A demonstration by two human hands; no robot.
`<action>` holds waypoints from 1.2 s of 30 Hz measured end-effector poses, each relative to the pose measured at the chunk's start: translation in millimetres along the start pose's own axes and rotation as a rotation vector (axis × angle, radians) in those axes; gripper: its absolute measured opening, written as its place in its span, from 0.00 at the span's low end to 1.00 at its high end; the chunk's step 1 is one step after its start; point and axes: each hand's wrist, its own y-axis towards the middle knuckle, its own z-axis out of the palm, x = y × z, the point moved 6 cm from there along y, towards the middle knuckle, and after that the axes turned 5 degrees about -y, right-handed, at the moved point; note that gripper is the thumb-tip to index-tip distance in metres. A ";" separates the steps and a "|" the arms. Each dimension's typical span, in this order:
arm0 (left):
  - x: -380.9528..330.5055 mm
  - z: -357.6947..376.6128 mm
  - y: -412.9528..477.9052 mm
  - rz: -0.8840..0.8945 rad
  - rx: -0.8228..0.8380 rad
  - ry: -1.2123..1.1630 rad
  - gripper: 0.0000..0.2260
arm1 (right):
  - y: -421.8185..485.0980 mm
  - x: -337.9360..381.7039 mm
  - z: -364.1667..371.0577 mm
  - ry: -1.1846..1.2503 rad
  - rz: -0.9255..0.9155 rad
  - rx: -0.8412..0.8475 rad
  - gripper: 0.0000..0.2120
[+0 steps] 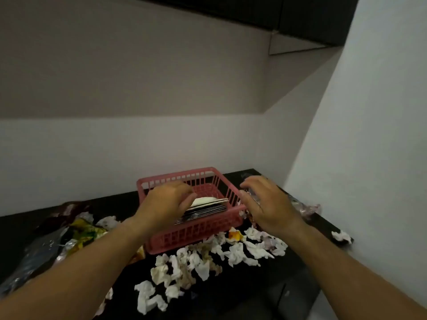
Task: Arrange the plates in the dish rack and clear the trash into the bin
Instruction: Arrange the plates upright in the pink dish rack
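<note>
Pale walls and a dark overhead cabinet frame a black bench (120,202), where a pink dish rack (196,232) stands against the back wall. Inside it a row of plates (209,207) leans together, dark ones with a white one at the back, so the plate half of the task looks largely done. The left hand (165,204) reaches into the rack, its fingers curled over the plates' upper edge as if settling them. The right hand (265,204) hovers just beside the rack's right wall, fingers loosely bent over some clear crinkled plastic (250,195); I cannot tell whether it grips it. The trash half seems untouched: crumpled tissues (203,264) litter the bench in front of the rack, 1 more tissue (341,236) lies at the right edge, and foil wrappers (69,234) are heaped at the left. No bin is in view.
</note>
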 end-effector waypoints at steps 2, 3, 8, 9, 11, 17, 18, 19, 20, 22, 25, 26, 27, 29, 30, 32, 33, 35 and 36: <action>18.4 12.3 2.1 -0.060 0.119 -0.024 0.14 | 7.3 3.6 16.8 0.006 0.046 0.047 0.13; 26.4 20.2 2.7 -0.071 0.165 -0.029 0.13 | 9.7 5.3 25.5 0.003 0.056 0.071 0.12; 53.8 42.4 9.8 -0.132 0.235 -0.125 0.13 | 27.0 0.5 54.6 -0.003 0.069 0.169 0.13; 58.5 47.2 11.1 -0.134 0.245 -0.129 0.15 | 30.8 -3.1 59.3 -0.001 0.070 0.193 0.14; 64.1 54.6 10.3 -0.143 0.247 -0.156 0.22 | 38.2 -11.6 69.6 0.011 0.063 0.234 0.14; 66.8 57.6 2.9 -0.119 0.103 -0.212 0.38 | 60.5 -39.2 94.7 0.084 -0.019 0.302 0.13; 64.0 57.2 3.2 -0.081 0.080 -0.171 0.37 | 64.5 -42.0 96.7 0.096 -0.035 0.312 0.13; 60.9 56.9 3.6 -0.024 0.036 -0.111 0.34 | 68.4 -44.2 98.9 0.108 -0.050 0.324 0.13; 55.6 55.4 3.9 0.041 -0.018 -0.032 0.31 | 71.8 -44.8 100.7 0.117 -0.065 0.335 0.13; 45.2 51.6 5.2 0.122 -0.107 0.109 0.24 | 77.5 -43.9 105.3 0.128 -0.089 0.365 0.13; 37.0 46.9 15.3 0.177 -0.157 0.225 0.21 | 84.6 -43.4 111.9 0.162 -0.095 0.384 0.14; 36.8 46.4 20.7 0.191 -0.167 0.248 0.21 | 88.1 -43.3 112.3 0.174 -0.091 0.377 0.14; 37.9 45.9 26.1 0.202 -0.181 0.270 0.22 | 92.2 -43.2 111.8 0.183 -0.088 0.359 0.14; 40.3 46.1 37.1 0.218 -0.191 0.292 0.23 | 100.8 -41.9 108.7 0.202 -0.072 0.308 0.14; 41.0 46.5 41.2 0.223 -0.186 0.277 0.24 | 103.9 -41.1 107.6 0.211 -0.063 0.293 0.14; 44.5 48.8 43.1 0.219 -0.154 0.208 0.27 | 105.9 -38.9 108.9 0.214 -0.050 0.303 0.14; 47.8 51.2 40.4 0.209 -0.124 0.167 0.28 | 105.1 -38.4 110.9 0.213 -0.044 0.324 0.14; 56.7 57.0 32.2 0.195 -0.057 0.107 0.29 | 102.4 -40.7 113.9 0.219 -0.018 0.350 0.14; 60.7 58.3 28.8 0.198 -0.033 0.089 0.29 | 100.9 -42.7 114.0 0.223 -0.001 0.352 0.14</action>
